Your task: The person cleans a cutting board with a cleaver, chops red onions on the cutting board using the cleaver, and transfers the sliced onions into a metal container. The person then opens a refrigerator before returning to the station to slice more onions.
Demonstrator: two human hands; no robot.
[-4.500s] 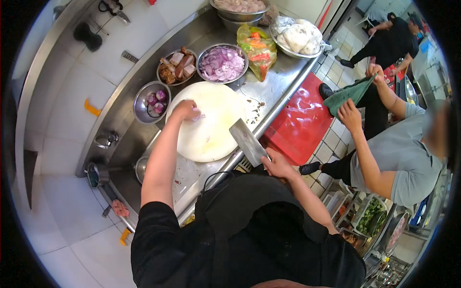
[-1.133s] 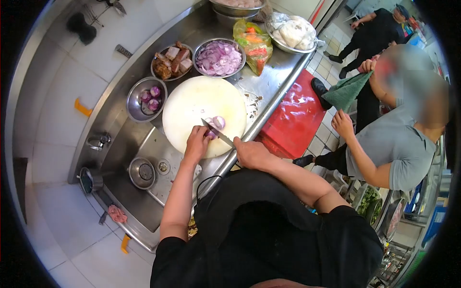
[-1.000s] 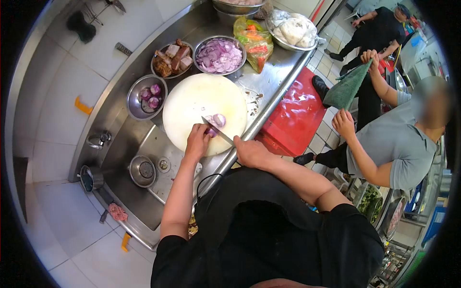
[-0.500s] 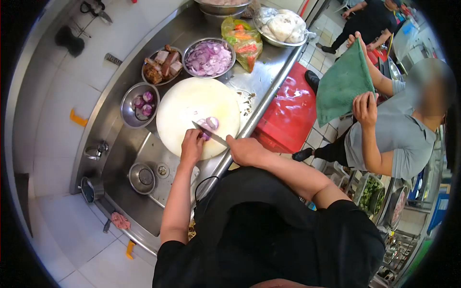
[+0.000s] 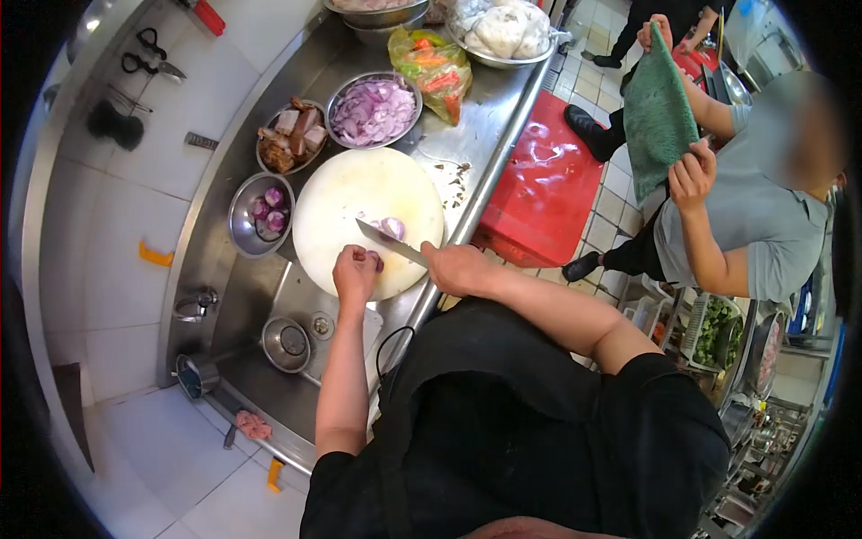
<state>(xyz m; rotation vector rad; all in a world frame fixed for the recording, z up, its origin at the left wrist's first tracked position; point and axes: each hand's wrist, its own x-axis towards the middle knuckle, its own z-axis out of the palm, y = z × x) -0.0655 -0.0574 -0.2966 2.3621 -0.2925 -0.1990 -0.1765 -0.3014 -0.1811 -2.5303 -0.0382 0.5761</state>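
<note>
On the round white cutting board (image 5: 337, 193), my right hand (image 5: 456, 269) grips the handle of a knife (image 5: 395, 244), its blade pointing to the upper left. My left hand (image 5: 356, 272) pinches a small purple onion piece (image 5: 374, 261) near the board's lower edge, on the near side of the blade and apart from it. Pale cut red onion pieces (image 5: 392, 227) lie just beyond the blade. Left of the board, a steel bowl (image 5: 241, 229) holds several peeled red onions (image 5: 274, 198). Past the board stands a bowl of sliced red onion (image 5: 375, 110).
A bowl of meat chunks (image 5: 292, 135), a bag of peppers (image 5: 435, 72) and a wrapped white bundle (image 5: 507, 34) line the steel counter. The sink (image 5: 242, 296) lies left. To the right, a person holds up a green cloth (image 5: 660, 117) beside a red bin (image 5: 548, 180).
My left hand has drawn slightly away from the blade, with the onion piece in its fingers. The view has shifted a little. The other person's green cloth has turned and looks narrower.
</note>
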